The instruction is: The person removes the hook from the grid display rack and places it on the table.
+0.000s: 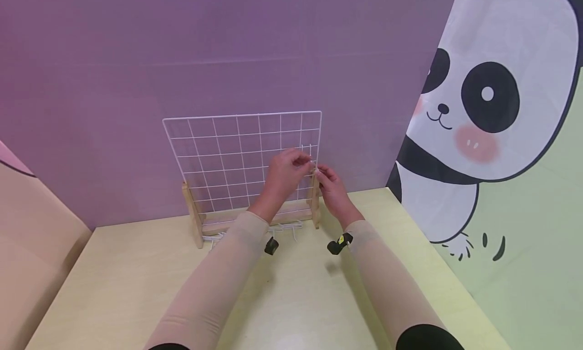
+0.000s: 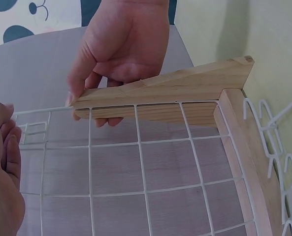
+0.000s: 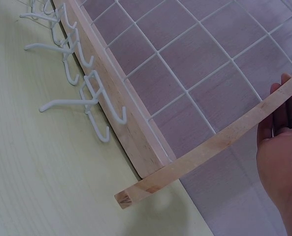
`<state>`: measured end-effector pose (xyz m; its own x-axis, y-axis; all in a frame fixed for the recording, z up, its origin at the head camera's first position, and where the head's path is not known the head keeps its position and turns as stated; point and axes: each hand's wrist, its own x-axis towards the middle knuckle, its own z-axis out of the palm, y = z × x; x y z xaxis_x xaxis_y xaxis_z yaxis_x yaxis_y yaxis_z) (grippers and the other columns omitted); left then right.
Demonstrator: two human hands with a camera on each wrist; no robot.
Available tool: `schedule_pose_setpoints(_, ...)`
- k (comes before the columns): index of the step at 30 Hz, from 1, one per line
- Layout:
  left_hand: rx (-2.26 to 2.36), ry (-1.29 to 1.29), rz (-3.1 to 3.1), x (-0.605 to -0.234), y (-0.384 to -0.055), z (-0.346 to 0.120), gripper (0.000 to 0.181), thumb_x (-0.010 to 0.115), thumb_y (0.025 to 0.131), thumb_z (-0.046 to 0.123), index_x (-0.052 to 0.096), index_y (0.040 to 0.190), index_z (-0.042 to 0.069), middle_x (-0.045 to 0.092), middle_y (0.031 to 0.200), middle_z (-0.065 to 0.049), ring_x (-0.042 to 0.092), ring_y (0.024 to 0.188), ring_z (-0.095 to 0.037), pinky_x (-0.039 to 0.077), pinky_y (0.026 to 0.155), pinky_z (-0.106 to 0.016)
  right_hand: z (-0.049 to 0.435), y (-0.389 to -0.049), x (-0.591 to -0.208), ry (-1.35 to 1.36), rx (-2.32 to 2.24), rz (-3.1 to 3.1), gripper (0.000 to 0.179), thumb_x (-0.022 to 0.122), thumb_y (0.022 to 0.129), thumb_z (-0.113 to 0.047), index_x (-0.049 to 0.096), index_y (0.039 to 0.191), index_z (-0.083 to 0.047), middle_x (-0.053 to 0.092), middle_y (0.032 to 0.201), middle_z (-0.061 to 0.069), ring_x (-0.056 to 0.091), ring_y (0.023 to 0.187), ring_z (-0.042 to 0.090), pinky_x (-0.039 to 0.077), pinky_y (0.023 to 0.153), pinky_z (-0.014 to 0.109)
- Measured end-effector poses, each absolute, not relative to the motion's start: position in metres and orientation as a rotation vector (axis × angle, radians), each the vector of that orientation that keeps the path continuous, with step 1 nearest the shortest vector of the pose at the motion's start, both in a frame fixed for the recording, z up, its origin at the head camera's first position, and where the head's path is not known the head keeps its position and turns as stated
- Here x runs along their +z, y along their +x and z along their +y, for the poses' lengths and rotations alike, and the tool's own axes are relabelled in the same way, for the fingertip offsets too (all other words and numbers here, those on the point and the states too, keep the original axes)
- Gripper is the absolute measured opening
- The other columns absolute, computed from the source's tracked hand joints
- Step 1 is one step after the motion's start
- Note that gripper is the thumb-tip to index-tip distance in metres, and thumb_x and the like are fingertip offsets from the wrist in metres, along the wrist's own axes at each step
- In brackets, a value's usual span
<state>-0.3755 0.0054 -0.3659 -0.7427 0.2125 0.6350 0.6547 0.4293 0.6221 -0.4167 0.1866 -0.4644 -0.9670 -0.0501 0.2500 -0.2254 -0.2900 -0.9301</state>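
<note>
A white wire grid panel (image 1: 237,155) stands upright in a wooden stand (image 1: 193,213). My left hand (image 1: 284,170) is at the panel's right side, its fingers curled at a small white wire hook (image 2: 36,129); the hook's prongs show above the fingers in the head view. Its grip is partly hidden in the left wrist view, where the left hand (image 2: 3,172) fills the left edge. My right hand (image 1: 334,193) holds the upper end of the stand's right wooden upright (image 2: 160,86), thumb in front and fingers behind.
Several loose white hooks (image 3: 69,103) lie on the pale wooden table (image 1: 123,284) along the stand's front bar (image 3: 121,132). A purple backdrop (image 1: 114,112) rises close behind the panel. A panda picture (image 1: 455,158) covers the wall at right.
</note>
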Motion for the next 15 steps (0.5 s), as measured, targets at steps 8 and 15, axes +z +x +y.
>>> schedule_pose_setpoints(8,-1.283,-0.765,-2.112,-0.361,-0.379,0.004,0.006,0.082,0.101,0.005,0.083,0.105,0.002,0.076,0.100,-0.009,0.075,0.096,-0.026,0.064,0.089,-0.038,0.186,-0.416,-0.464,0.331,2.409,-1.814,0.029,0.056,0.117,-0.013,0.059,0.143,-0.002,0.068,0.123,-0.004,0.057,0.126,0.023,0.047,0.109,0.031)
schedule_pose_setpoints(15,-1.238,-0.794,-2.054,-0.353,-0.379,0.004,0.006,0.083,0.100,0.007,0.083,0.104,0.002,0.076,0.098,-0.008,0.074,0.092,-0.024,0.064,0.087,-0.035,0.187,-0.417,-0.465,0.338,2.408,-1.809,0.029,0.056,0.117,-0.013,0.059,0.142,-0.001,0.070,0.120,-0.005,0.058,0.123,0.021,0.047,0.107,0.030)
